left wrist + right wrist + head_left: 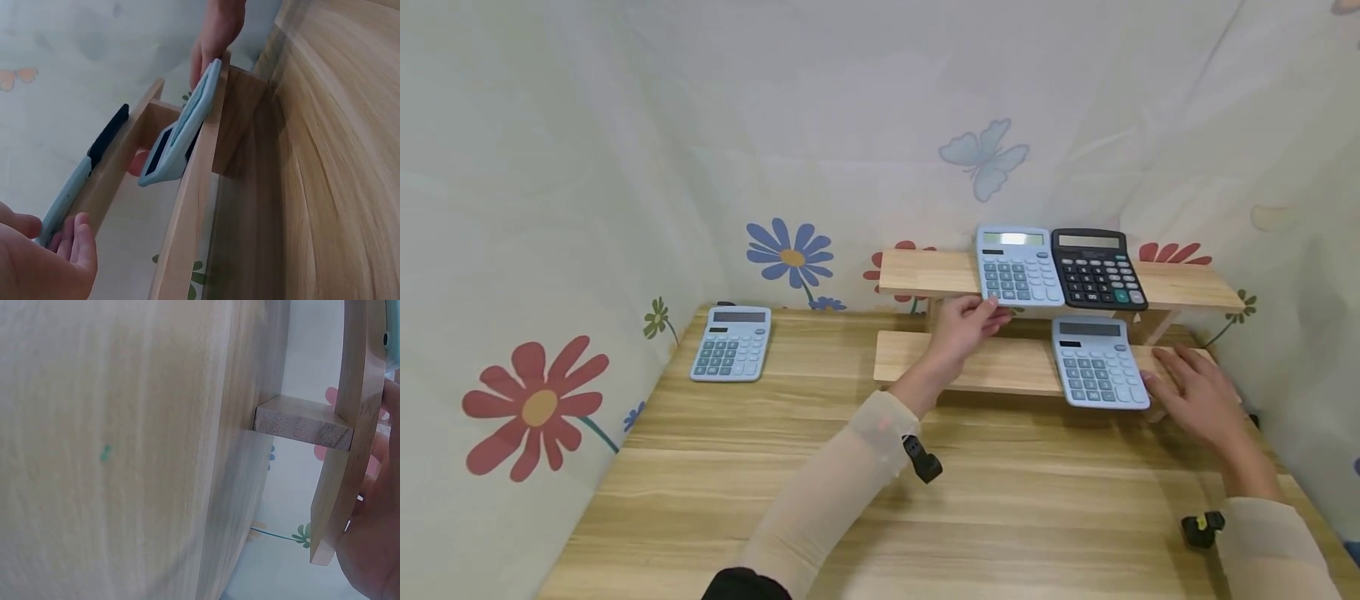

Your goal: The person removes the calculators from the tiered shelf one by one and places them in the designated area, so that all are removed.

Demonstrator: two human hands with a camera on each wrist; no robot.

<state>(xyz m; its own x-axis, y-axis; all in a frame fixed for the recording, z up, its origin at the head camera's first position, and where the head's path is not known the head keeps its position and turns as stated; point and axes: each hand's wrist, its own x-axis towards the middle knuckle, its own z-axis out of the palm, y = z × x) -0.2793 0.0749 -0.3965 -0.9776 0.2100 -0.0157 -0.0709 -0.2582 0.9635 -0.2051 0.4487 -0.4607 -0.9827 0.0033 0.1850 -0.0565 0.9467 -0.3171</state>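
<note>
My left hand pinches the lower left corner of a light blue calculator on the upper wooden shelf. In the left wrist view, the thumb lies over that calculator's edge and the fingers sit beneath it. Right beside it on the same shelf leans a black calculator. Another light blue calculator stands tilted on the lower shelf. My right hand rests on that shelf's right end with fingers extended, its thumb right at this calculator's right edge.
A third light blue calculator lies at the table's far left corner. The two-tier stand is on the wood-grain table, close to a flower-printed curtain behind. A short wooden support joins the shelf from below.
</note>
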